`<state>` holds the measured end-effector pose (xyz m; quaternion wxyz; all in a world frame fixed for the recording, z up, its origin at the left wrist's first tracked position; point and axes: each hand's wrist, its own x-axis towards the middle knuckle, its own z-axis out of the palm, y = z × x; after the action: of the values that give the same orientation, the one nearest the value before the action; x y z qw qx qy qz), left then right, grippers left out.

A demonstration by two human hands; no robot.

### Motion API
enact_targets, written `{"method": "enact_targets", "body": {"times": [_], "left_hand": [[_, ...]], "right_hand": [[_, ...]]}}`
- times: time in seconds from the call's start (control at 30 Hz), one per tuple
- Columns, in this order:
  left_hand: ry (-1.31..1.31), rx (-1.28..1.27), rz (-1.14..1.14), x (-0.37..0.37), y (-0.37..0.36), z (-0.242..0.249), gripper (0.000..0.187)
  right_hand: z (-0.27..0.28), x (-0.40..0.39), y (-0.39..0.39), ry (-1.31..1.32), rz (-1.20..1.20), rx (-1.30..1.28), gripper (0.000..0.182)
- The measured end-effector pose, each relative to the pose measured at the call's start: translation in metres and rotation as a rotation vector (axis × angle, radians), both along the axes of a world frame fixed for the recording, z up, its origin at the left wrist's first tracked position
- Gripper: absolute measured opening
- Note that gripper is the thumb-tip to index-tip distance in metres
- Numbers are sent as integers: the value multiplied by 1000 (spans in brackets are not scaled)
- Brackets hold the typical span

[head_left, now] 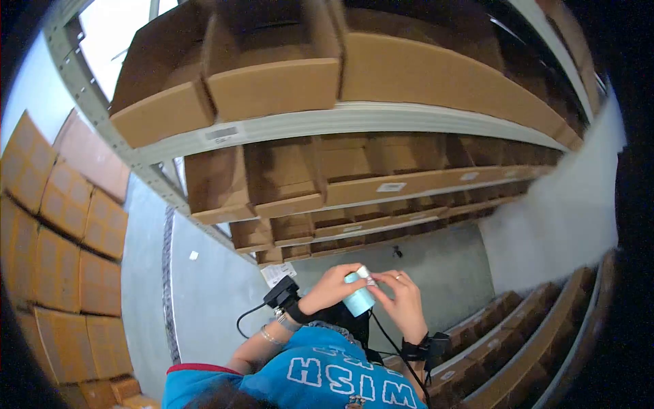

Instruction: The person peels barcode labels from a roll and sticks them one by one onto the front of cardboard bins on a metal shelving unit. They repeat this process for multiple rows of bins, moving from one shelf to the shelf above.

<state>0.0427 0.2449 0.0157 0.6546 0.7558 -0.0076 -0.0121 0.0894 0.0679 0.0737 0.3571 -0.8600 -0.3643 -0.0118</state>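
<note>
Low in the centre, in front of the blue shirt, my left hand (335,286) is closed round a light-blue roll (359,300) with a small whitish piece (365,273) at its top. My right hand (402,300) is beside it on the right, its thumb and fingers pinched at the edge of the whitish piece. What exactly the whitish piece is cannot be made out. A black device is strapped to each wrist.
Metal shelving (354,120) with open cardboard bins (272,88) rises ahead. More bins (501,347) line the lower right. Stacked cartons (58,262) stand at the left. A black cable (390,335) hangs beside my right arm.
</note>
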Motion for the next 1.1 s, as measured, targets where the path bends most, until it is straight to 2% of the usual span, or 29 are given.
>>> {"method": "enact_targets", "body": {"times": [0.13,0.27,0.57,0.8,1.1], "left_hand": [[23,-117,62,13,15,-12,26],[91,19,208,11,22,1,35],[137,162,462,25,2,24,41],[139,308,600,45,-38,22,45],[186,134,640,43,-69,9,45]], "right_hand": [[-1,30,15,-57,150,-80,25],[6,45,31,-195,179,-75,21],[-2,97,35,-67,359,6,16],[-11,133,10,-164,518,-94,14],[-20,149,-6,-131,682,-68,9]]}}
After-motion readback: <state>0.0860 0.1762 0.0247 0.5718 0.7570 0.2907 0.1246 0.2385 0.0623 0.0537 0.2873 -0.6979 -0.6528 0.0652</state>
